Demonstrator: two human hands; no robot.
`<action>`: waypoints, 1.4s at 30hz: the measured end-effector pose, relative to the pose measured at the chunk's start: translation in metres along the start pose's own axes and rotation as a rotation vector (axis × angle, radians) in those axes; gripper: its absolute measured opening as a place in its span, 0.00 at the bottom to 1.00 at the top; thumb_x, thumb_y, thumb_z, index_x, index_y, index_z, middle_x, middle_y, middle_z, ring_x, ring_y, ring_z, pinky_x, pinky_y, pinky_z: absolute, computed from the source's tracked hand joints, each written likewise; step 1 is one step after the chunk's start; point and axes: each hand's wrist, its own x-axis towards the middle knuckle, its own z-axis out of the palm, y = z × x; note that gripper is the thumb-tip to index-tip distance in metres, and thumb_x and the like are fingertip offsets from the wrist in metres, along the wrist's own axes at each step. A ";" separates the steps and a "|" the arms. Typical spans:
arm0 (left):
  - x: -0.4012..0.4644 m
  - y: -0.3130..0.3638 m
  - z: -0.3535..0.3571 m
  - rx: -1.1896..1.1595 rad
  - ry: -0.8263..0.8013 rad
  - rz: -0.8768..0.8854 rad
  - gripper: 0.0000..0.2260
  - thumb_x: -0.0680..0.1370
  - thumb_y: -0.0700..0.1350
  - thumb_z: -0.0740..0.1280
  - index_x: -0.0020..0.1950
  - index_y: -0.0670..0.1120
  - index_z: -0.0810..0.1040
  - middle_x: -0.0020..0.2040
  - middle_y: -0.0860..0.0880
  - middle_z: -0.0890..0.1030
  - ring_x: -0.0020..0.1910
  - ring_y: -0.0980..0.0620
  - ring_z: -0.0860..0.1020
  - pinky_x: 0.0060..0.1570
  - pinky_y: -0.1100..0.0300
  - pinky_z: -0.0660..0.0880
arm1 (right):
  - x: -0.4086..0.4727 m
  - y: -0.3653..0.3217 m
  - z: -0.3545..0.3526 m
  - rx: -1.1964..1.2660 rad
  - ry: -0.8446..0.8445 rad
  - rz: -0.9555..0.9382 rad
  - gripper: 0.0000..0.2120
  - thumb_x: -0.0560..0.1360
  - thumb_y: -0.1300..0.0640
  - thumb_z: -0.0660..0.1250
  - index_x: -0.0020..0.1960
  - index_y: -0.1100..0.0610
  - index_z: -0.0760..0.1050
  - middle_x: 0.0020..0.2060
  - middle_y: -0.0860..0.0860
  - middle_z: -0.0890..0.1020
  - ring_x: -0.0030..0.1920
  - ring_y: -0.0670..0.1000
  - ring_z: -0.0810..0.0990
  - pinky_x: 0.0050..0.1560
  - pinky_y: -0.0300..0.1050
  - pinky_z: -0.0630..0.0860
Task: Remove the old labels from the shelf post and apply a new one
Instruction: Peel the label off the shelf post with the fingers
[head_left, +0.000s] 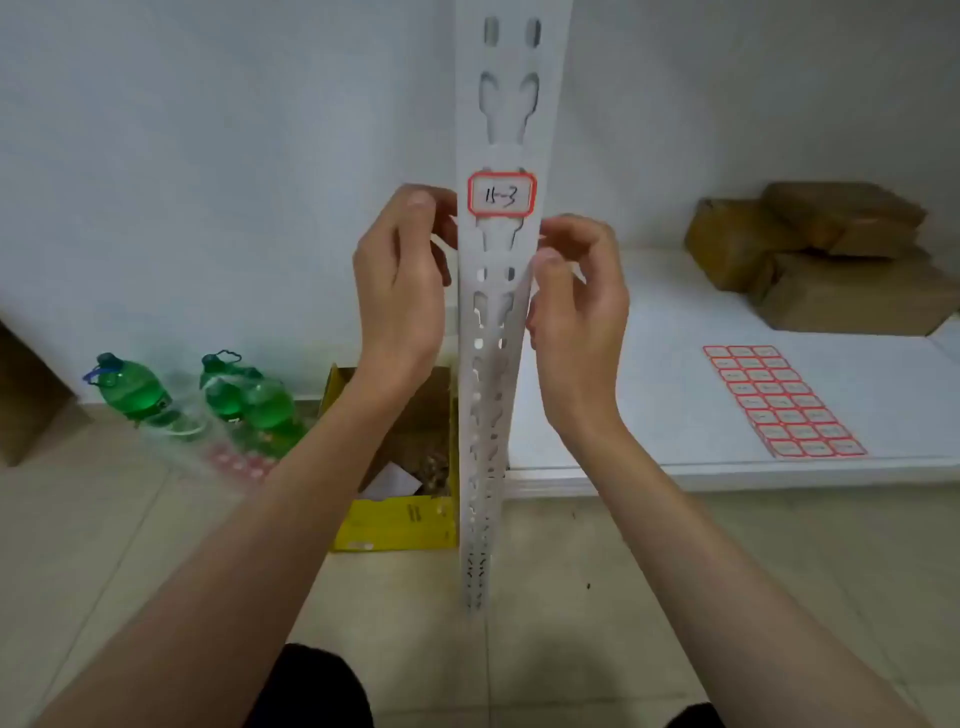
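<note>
Head view, white slotted shelf post (491, 332) upright at centre, red-bordered label (502, 194) stuck on it toward twelve o'clock, left hand (402, 275) at nine o'clock of the post, fingers curled beside the label, whether grasping anything unclear, right hand (576, 291) at three o'clock, fingertips pinched at the post's edge, label sheet (783, 401) on the shelf (649, 364) further toward three o'clock.

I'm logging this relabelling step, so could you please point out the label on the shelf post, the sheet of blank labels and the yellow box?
label (502, 195): head view, on its handwritten white middle.
sheet of labels (783, 401): head view, on its central rows.
yellow box (397, 522): head view, on its front wall.
</note>
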 end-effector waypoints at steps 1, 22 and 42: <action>-0.005 -0.003 0.002 -0.033 -0.004 0.034 0.13 0.82 0.47 0.54 0.42 0.50 0.74 0.39 0.54 0.78 0.36 0.62 0.75 0.34 0.66 0.70 | -0.003 0.002 0.001 0.003 0.003 -0.034 0.08 0.79 0.57 0.62 0.57 0.55 0.75 0.49 0.51 0.82 0.44 0.53 0.79 0.39 0.52 0.76; -0.040 0.005 -0.014 0.318 -0.210 0.045 0.16 0.86 0.56 0.50 0.60 0.50 0.73 0.53 0.52 0.80 0.53 0.50 0.78 0.58 0.44 0.76 | -0.008 -0.012 -0.016 -0.357 -0.235 -0.018 0.10 0.84 0.50 0.57 0.60 0.53 0.73 0.49 0.48 0.80 0.43 0.52 0.79 0.45 0.54 0.79; -0.045 -0.004 -0.006 0.251 -0.130 0.060 0.13 0.86 0.54 0.52 0.57 0.50 0.73 0.46 0.53 0.77 0.42 0.56 0.74 0.41 0.61 0.67 | -0.002 -0.034 -0.029 -0.160 -0.274 0.109 0.08 0.81 0.52 0.64 0.58 0.51 0.78 0.48 0.49 0.84 0.32 0.47 0.78 0.33 0.45 0.74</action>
